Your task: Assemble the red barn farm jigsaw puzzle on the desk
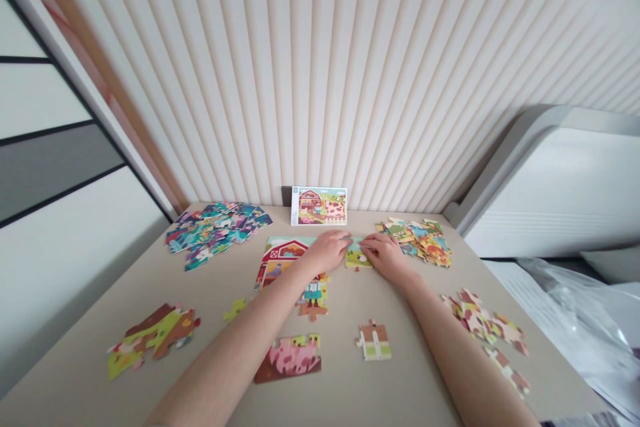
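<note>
A green puzzle piece with a sheep [356, 259] lies between my two hands on the table. My right hand [386, 255] grips its right side, fingertips on the top face. From the left, my left hand [329, 251] has its curled fingers at the piece's left upper edge. Under and beside my left forearm is a joined puzzle part with a red barn [275, 257]. Below that hand, a section with a figure in a turquoise apron [314, 295] shows. Nearer me lie a joined pink pig section [295, 357] and a brown fence piece [376, 341].
A farm picture card [320, 205] stands against the ribbed wall. Loose piles surround the work: purple-teal pieces [217, 230] back left, orange-yellow pieces [425, 240] back right, green-brown pieces [155, 337] front left, pink-brown pieces [480, 320] right. Clear plastic wrap [585, 320] lies beyond the right edge.
</note>
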